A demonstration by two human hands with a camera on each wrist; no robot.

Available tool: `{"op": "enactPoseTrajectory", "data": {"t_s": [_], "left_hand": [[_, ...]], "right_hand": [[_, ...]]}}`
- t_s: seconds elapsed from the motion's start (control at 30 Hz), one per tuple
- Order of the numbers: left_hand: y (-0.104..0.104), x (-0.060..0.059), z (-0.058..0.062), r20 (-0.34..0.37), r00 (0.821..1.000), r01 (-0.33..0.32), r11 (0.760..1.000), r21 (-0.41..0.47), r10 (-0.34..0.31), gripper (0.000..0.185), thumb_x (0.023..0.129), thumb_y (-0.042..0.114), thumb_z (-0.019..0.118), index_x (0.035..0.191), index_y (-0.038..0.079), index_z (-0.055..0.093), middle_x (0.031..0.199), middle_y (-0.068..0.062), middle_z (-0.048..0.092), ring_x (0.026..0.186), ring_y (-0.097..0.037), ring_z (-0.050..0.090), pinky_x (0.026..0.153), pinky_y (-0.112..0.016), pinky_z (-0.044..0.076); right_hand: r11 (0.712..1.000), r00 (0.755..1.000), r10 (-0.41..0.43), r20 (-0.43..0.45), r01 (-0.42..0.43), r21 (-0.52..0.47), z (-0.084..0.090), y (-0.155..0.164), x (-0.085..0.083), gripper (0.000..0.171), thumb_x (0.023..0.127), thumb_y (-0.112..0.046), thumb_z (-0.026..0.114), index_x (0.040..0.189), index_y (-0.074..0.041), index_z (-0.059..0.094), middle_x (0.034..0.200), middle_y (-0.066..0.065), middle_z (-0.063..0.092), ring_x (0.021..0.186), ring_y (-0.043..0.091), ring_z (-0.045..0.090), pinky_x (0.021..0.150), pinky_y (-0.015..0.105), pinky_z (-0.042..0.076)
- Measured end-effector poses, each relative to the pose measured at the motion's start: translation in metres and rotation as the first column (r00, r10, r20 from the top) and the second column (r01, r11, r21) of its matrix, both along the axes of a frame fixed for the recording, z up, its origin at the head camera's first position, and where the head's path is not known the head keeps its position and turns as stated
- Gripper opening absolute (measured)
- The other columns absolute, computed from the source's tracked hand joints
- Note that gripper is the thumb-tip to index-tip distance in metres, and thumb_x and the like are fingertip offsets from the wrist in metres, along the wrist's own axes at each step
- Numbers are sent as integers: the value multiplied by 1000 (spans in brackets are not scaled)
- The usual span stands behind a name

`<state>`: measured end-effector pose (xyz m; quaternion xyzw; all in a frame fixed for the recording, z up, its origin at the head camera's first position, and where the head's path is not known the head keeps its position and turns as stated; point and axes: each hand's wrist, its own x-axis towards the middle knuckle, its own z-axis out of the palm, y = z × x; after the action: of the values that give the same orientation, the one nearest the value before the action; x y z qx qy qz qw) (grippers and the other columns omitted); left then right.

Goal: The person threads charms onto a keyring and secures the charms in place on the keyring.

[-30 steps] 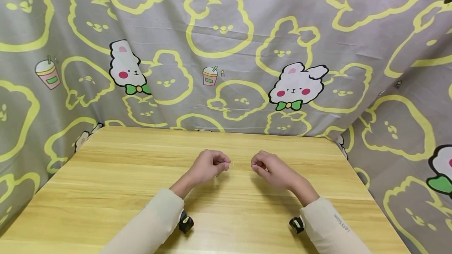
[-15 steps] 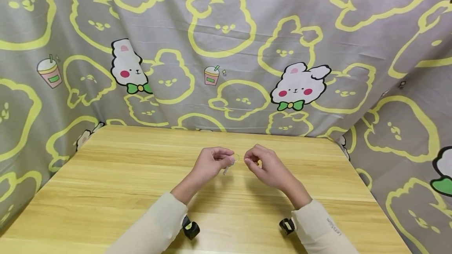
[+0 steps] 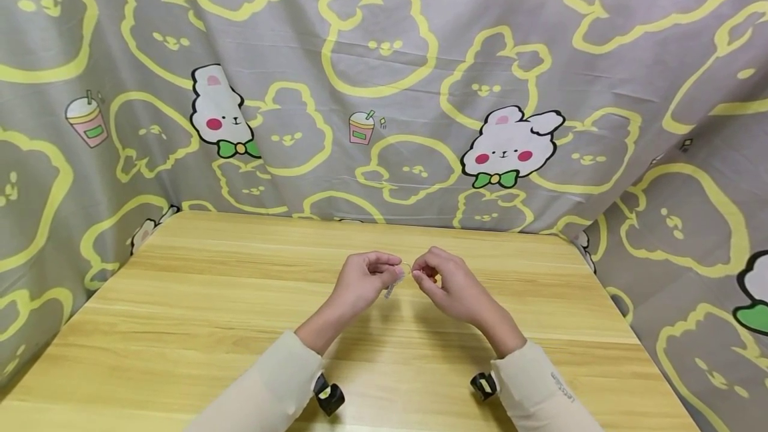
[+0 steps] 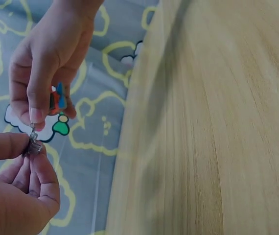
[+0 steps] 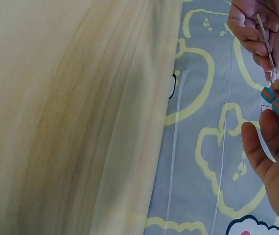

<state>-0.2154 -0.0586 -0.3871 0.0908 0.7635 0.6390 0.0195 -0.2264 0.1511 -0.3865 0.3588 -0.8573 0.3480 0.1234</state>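
My left hand (image 3: 363,282) pinches a thin silver key (image 3: 390,289), which hangs below its fingertips. A thin ring (image 3: 409,265) bridges the narrow gap to my right hand (image 3: 447,285). In the right wrist view the key (image 5: 265,41) appears as a slim metal strip against the left palm. My right hand's thumb and forefinger pinch the ring's near end, and a small orange and blue charm (image 4: 58,99) sits within that hand. Silver metal parts (image 4: 33,145) show between the left fingertips in the left wrist view. Fingers partly hide how the pieces join.
Both hands are above a wood-grain table (image 3: 180,299). Behind it and at its sides hangs a grey curtain (image 3: 408,105) with yellow cartoon outlines. A black wrist camera (image 3: 329,397) is worn at the left cuff, another wrist camera (image 3: 483,386) at the right.
My hands have come closer together, the right moving left and the left slightly right. The key and ring have come into clearer sight between them.
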Motion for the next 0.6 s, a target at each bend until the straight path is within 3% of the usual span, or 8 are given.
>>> {"op": "enactPoseTrajectory", "data": {"t_s": [0.43, 0.6], "left_hand": [[2, -1, 1, 12, 1000, 5, 1000, -17, -5, 21, 98, 16, 72, 113, 1, 75, 96, -7, 74, 83, -15, 67, 79, -37, 57], [2, 0, 0, 14, 999, 34, 999, -37, -34, 22, 98, 14, 71, 113, -1, 74, 95, -6, 74, 83, -14, 67, 78, -41, 58]], "right_hand": [[1000, 999, -22, 26, 21, 21, -1, 1, 0, 7, 100, -10, 67, 93, -12, 68, 84, -9, 55, 75, 9, 52, 66, 27, 49], [999, 999, -37, 30, 36, 28, -2, 1, 0, 10, 99, -9, 67, 91, -15, 68, 83, -9, 55, 74, 9, 51, 65, 26, 48]]}}
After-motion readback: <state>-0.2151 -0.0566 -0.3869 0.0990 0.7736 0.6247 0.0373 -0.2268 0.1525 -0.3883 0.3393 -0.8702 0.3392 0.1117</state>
